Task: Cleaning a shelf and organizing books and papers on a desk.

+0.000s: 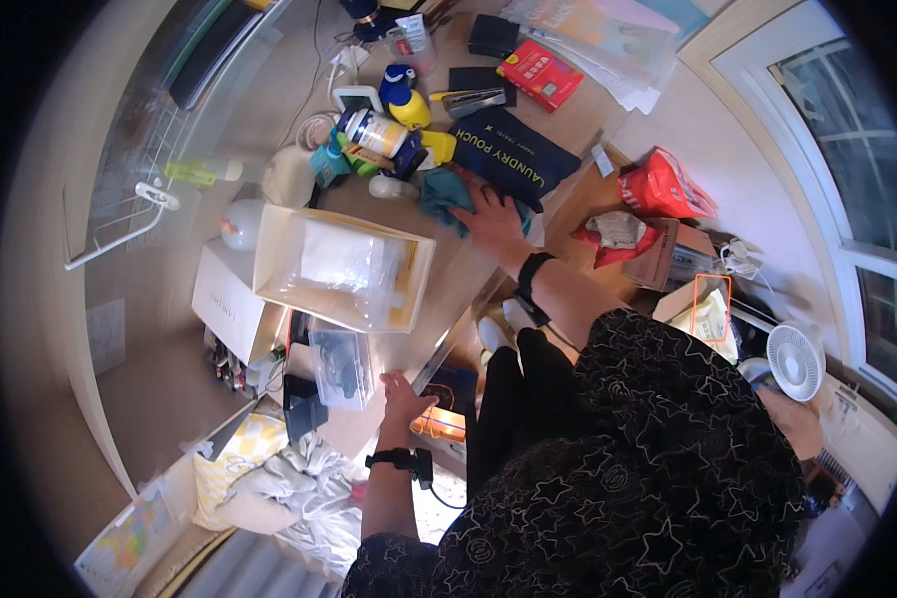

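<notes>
My right hand (pixel 495 224) is on a bunched teal cloth (pixel 443 197) near the desk's edge, its fingers spread over the fabric and gripping it against the desk. Just beyond lies a dark navy zip pouch (pixel 513 157) with yellow lettering. My left hand (pixel 403 401) rests at the desk's near edge, fingers apart and holding nothing. Beside it stands a clear plastic box (pixel 341 371). A cream open box (pixel 419 289) with clear plastic wrapping inside sits between the two hands, further left.
Bottles and small items crowd the desk around a white-labelled jar (pixel 374 132). Behind the pouch are a stapler (pixel 474 102) and a red box (pixel 540 75). A white carton (pixel 231 302) stands left. On the right are a red bag (pixel 665 186) and a white fan (pixel 795 362).
</notes>
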